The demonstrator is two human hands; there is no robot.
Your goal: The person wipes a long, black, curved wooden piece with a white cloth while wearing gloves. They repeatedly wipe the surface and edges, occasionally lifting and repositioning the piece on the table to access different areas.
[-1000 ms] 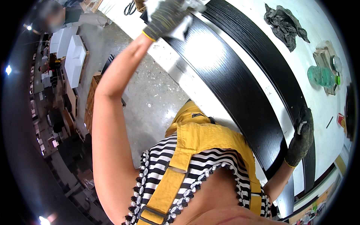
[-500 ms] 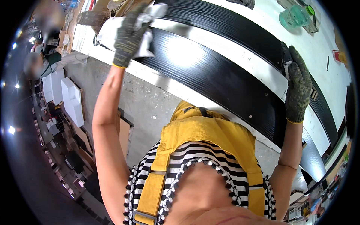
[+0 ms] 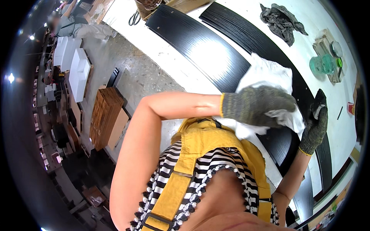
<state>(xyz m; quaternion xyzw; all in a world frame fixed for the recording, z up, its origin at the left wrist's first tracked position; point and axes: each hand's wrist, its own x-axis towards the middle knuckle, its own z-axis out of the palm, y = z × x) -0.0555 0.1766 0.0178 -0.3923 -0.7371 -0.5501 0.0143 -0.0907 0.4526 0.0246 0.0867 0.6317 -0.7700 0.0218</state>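
Observation:
My left hand (image 3: 256, 106), in a grey-green knit glove with a yellow cuff, grips a crumpled white cloth (image 3: 269, 73). The cloth lies across the nearer glossy black grained board (image 3: 185, 40) and hangs over its near edge. A second black board (image 3: 235, 27) lies beyond it on the white tabletop. My gloved right hand (image 3: 315, 129) is at the right, next to the second board. Its dark fingertips close around a small dark and pale thing that I cannot make out.
A crumpled dark grey cloth (image 3: 281, 24) lies at the far right. Beside it, green-tinted clear jars (image 3: 323, 65) stand by a wooden block (image 3: 325, 42). Scissors (image 3: 134, 18) lie at the far left. Stacked brown panels (image 3: 106, 115) stand on the floor, with a person (image 3: 73, 27) beyond.
My left hand has swept the white cloth from the far left end of the nearer board to the right, close to my right hand. The view has shifted too.

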